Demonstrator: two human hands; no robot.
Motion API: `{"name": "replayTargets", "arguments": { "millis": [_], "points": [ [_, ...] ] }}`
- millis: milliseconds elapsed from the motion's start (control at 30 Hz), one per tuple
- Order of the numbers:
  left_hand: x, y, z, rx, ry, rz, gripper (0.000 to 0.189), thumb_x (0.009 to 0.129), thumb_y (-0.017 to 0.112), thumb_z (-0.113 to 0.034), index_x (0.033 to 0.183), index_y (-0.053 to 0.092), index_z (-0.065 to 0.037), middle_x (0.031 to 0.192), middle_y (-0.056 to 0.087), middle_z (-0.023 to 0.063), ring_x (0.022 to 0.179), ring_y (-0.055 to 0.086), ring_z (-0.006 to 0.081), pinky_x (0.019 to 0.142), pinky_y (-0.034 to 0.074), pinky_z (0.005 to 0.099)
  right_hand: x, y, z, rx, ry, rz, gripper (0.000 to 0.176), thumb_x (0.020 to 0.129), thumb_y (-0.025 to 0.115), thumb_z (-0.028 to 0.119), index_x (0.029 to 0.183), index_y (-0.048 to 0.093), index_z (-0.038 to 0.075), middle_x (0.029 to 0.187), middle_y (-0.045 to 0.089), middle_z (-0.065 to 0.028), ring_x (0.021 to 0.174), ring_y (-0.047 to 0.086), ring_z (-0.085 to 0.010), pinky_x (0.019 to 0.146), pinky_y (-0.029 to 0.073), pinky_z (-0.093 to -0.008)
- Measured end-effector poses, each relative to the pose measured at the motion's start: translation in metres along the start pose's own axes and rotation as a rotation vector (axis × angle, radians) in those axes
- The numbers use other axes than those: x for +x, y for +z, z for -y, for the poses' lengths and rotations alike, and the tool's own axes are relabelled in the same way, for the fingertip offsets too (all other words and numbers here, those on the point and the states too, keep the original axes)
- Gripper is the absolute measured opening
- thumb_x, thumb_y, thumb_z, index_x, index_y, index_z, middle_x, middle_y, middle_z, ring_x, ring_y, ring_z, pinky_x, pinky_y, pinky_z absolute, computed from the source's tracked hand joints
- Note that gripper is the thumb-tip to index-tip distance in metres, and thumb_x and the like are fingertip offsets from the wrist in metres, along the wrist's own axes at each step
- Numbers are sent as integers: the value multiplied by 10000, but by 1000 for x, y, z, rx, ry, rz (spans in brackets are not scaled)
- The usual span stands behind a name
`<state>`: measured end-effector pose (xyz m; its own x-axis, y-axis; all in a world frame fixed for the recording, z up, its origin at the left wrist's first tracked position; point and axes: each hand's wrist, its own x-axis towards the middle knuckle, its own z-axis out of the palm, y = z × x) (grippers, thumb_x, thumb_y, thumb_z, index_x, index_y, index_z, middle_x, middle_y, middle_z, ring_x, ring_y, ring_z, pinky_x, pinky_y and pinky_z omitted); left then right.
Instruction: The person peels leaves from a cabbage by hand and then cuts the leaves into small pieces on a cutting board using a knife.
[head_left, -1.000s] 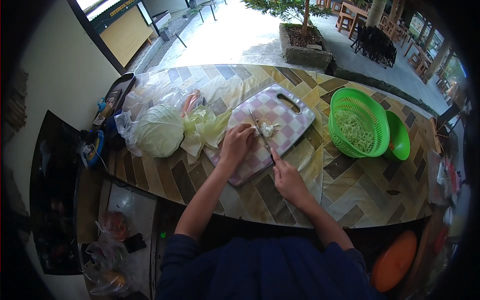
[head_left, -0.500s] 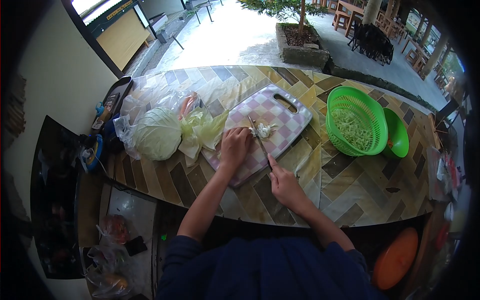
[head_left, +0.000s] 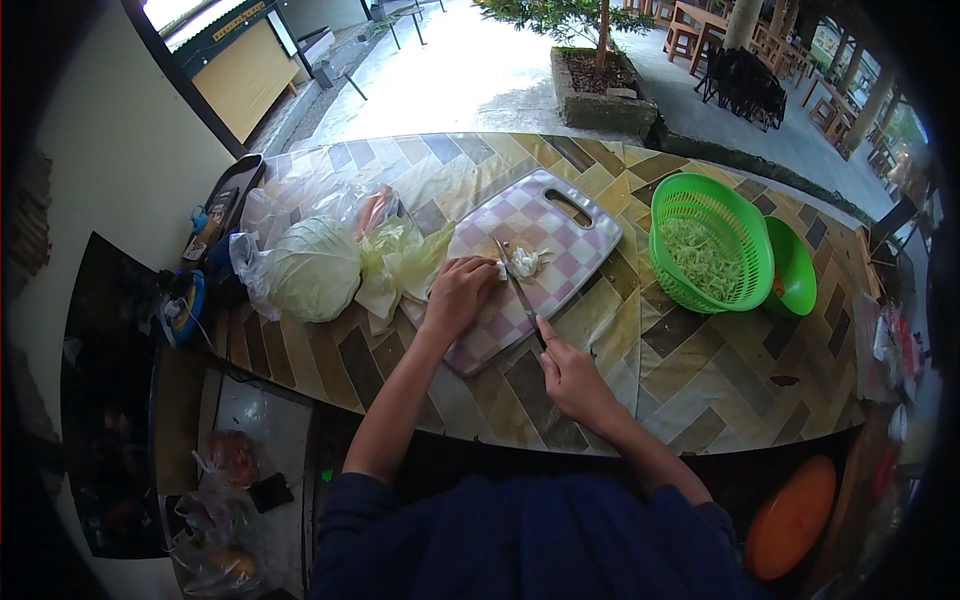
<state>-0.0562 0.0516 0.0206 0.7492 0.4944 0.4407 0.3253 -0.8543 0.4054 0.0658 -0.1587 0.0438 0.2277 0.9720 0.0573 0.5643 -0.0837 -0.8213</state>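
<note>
My right hand is closed round the handle of a knife, its blade slanting up and left over the checkered cutting board. Small white cut pieces lie right of the blade. On the board's left part, my left hand has its fingers curled together beside the blade, at a small white piece mostly hidden by the fingertips. Pale cabbage leaves lie left of that hand, next to a cabbage head in a clear plastic bag.
A green strainer basket holding shredded cabbage stands at the right, against a green bowl. A dark tray is at the table's back left. An orange round object sits below the table at the lower right.
My left hand and forearm have shifted slightly left. My right hand and the knife have moved a little down, with the blade still beside my left fingertips.
</note>
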Motion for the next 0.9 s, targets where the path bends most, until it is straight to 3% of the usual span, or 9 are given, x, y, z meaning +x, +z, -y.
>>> {"name": "replayTargets", "arguments": {
  "millis": [233, 533, 900],
  "points": [
    [-3, 3, -2, 21, 6, -49, 162, 856, 649, -179, 959, 697, -64, 1087, 694, 84, 1048, 631, 268, 927, 452, 390, 7, -7, -7, -66, -53, -14, 535, 947, 486, 96, 1464, 351, 63, 848, 570, -236, 820, 582, -415, 753, 462, -480],
    [-2, 2, -2, 0, -16, -29, 166, 842, 645, -151, 969, 691, -54, 1087, 690, 101, 1057, 626, 283, 934, 444, 400, 4, -5, -2, -248, -20, 43, 533, 958, 498, 142, 1472, 357, 116, 896, 558, -213, 762, 612, -406, 697, 509, -471],
    [-3, 2, 2, -28, -13, -4, 183, 821, 639, -117, 982, 681, -41, 1106, 676, 110, 1085, 606, 295, 961, 426, 407, 17, -6, -1, -357, -65, 91, 563, 935, 505, 93, 1474, 343, 90, 854, 550, -217, 716, 619, -400, 661, 524, -456]
  ]
}}
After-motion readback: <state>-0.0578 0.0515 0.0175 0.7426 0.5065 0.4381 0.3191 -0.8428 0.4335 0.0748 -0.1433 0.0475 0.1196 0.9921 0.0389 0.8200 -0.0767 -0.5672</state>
